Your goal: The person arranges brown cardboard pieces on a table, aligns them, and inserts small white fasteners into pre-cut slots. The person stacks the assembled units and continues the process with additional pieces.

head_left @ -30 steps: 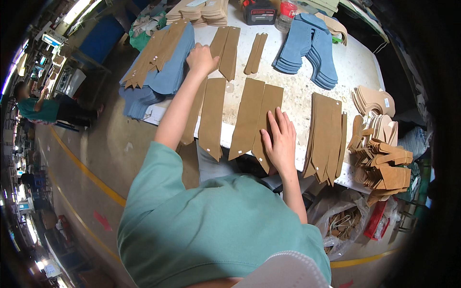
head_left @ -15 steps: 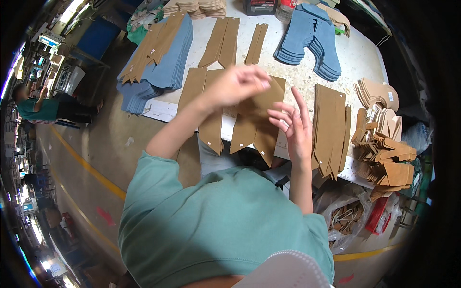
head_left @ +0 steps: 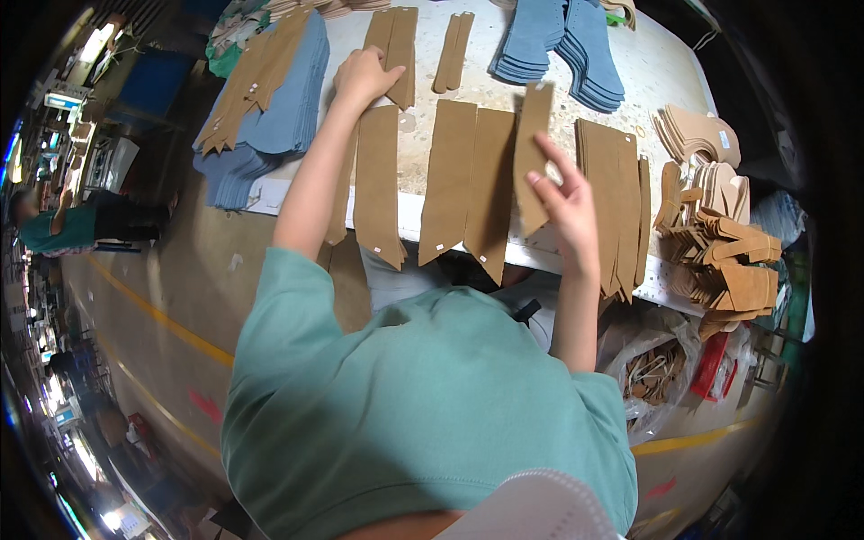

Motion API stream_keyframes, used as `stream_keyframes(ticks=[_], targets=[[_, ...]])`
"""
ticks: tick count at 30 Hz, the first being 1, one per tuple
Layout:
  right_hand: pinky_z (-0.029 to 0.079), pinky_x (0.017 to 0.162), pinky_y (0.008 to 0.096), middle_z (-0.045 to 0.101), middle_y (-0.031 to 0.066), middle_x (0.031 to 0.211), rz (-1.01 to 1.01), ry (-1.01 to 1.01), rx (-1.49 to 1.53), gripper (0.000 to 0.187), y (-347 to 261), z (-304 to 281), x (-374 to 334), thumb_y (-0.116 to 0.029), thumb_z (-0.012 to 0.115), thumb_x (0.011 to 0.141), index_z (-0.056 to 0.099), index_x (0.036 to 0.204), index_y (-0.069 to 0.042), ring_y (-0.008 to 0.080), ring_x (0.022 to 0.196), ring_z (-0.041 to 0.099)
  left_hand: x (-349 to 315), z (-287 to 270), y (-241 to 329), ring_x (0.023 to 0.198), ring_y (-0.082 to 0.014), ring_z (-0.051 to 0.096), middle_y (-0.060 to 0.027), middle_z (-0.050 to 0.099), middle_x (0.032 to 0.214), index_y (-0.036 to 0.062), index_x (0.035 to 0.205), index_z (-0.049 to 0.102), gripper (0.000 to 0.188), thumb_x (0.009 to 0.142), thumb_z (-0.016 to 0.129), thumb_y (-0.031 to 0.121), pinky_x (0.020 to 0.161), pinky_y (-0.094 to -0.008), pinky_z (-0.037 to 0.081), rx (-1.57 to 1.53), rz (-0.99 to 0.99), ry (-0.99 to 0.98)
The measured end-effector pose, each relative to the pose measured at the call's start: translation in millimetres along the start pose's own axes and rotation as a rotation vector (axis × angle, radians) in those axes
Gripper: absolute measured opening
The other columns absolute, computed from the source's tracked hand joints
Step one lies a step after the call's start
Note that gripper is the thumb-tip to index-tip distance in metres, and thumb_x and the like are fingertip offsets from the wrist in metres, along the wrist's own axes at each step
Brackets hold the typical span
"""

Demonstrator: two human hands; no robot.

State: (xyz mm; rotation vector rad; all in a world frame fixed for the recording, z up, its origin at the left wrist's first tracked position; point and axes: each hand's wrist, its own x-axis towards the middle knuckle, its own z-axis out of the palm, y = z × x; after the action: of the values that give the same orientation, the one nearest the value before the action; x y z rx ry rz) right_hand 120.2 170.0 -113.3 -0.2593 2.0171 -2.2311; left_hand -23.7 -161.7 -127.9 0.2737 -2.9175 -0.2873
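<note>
My left hand (head_left: 364, 79) touches the far pair of brown leather-like strips (head_left: 403, 58), thumb and fingers apart over their near part. A brown pointed piece (head_left: 533, 121) is held nearly upright in my right hand (head_left: 569, 202), between the thumb and fingers. To its left, two wide brown pieces (head_left: 450, 171) lie side by side, notched ends over the table edge. Another brown piece (head_left: 376, 180) lies below my left forearm. Right of my right hand is a brown stack (head_left: 605, 193). Several pieces carry small white tags.
Blue cut-out stacks lie at far left (head_left: 292, 117) and far right (head_left: 589, 54) on the white table (head_left: 490, 49). Narrow brown strips (head_left: 454, 49) lie between. Beige pieces (head_left: 697, 135) and tan bundles (head_left: 733, 274) crowd the right edge. A plastic bag of scraps (head_left: 652, 378) stands below.
My left hand has moved away and left from the middle to the far strips. My right hand now holds a brown piece, where its fingers were spread before. The view has shifted slightly.
</note>
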Motion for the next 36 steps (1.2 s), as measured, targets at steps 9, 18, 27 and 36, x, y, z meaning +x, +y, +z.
stream_keyframes(ticks=[9,18,27,36], targets=[[0.05,0.078,0.0211,0.058,0.0066,0.123,0.067,0.097,-0.408,0.049,13,-1,-62,0.006,0.063,0.087,0.058,0.135,-0.004,0.0068,0.082,0.058,-2,17,-8,0.094,-0.0248,0.069,-0.0076,0.071,0.097,0.0095,0.106,0.071,0.051,0.072,0.08,0.047,0.084,-0.0375,0.054,-0.27,0.014,0.132],[0.052,0.074,0.0228,0.059,0.0057,0.119,0.029,0.043,-0.514,0.05,4,-6,-74,0.007,0.063,0.085,0.061,0.133,-0.008,0.0086,0.079,0.059,3,31,-7,0.083,-0.0141,0.07,-0.0066,0.074,0.094,0.0084,0.107,0.071,0.034,0.079,0.079,0.025,0.076,-0.0274,0.056,-0.589,0.145,0.212],[0.05,0.063,0.0269,0.057,0.0075,0.099,-0.094,0.197,-0.78,0.037,-11,2,-85,-0.003,0.07,0.085,0.066,0.122,-0.005,0.0125,0.068,0.056,4,-43,2,0.095,-0.0151,0.066,-0.0084,0.07,0.103,-0.002,0.108,0.069,0.018,0.092,0.064,0.003,0.084,-0.0265,0.053,-1.516,0.169,-0.003],[0.053,0.068,0.0232,0.065,0.0057,0.096,-0.14,0.338,-0.395,0.03,-22,-28,-74,-0.005,0.062,0.094,0.067,0.124,-0.006,0.0098,0.077,0.065,-72,-94,104,0.091,-0.0103,0.066,-0.005,0.069,0.109,-0.0011,0.124,0.064,0.033,0.093,0.066,0.009,0.082,-0.0234,0.053,-1.573,0.278,-0.338]])
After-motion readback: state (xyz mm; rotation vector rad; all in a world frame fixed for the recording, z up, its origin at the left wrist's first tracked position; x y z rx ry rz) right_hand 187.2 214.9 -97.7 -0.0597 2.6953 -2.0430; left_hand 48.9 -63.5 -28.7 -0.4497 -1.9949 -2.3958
